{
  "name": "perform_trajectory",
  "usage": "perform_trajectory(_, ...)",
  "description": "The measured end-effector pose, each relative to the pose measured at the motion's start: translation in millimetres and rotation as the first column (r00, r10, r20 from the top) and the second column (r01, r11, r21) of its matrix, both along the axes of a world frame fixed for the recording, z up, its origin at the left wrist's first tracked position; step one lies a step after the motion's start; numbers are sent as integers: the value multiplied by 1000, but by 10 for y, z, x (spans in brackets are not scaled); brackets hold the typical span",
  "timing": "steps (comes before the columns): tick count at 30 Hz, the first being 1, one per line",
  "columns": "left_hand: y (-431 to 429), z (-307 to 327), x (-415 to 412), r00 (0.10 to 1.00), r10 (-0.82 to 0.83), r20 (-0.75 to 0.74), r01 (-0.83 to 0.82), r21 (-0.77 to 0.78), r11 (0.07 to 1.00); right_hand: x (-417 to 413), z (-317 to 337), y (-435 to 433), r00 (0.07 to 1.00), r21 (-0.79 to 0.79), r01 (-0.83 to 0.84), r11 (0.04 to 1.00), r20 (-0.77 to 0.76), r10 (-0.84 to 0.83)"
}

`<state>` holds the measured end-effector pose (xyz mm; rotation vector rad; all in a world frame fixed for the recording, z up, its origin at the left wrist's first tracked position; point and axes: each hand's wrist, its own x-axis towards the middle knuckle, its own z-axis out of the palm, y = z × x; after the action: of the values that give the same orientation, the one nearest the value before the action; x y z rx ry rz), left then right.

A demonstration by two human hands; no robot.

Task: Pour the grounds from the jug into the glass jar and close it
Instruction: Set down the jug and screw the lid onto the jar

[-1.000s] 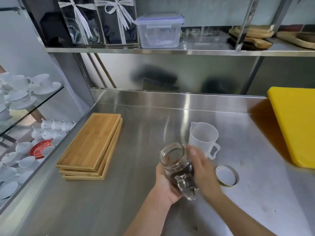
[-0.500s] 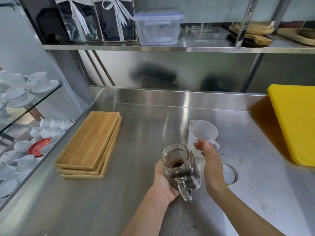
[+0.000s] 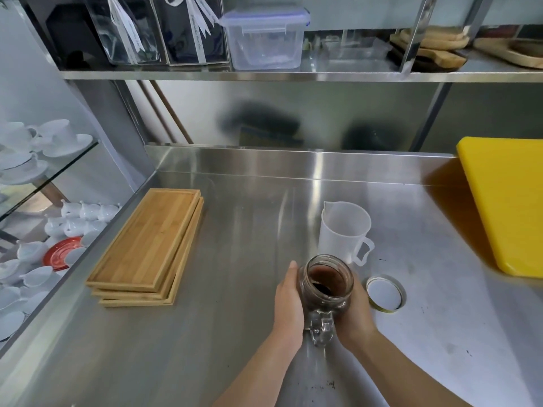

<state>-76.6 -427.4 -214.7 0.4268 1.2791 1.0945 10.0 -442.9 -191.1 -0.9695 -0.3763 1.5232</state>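
Observation:
A glass jar (image 3: pixel 326 284) with a handle facing me holds dark brown grounds and has no lid on. My left hand (image 3: pixel 289 301) cups its left side and my right hand (image 3: pixel 354 311) cups its right side. The jar is near the counter's front middle, roughly upright. Its round metal lid (image 3: pixel 384 292) lies flat on the counter just right of my right hand. A white translucent plastic jug (image 3: pixel 342 230) stands upright behind the jar and looks empty.
The steel counter (image 3: pixel 235 230) carries a stack of wooden trays (image 3: pixel 150 245) at left and a yellow cutting board (image 3: pixel 508 207) at right. A shelf (image 3: pixel 264 75) above holds a plastic box and bagged items. White cups sit on glass shelving far left.
My right hand came back from beside the jug and closed on the jar's right side. The jar went from tilted to nearly upright, with both hands on it now.

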Motion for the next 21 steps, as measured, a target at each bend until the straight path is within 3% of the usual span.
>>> perform_trajectory(13,-126,-147,-39,999,38,-16,-37,47,998,3,-138,-36,968,-17,-65,998,242,67)
perform_trajectory(21,-107,-106,-95,997,-39,-61,45,111,993,79,-57,-36,910,-21,-174,985,380,169)
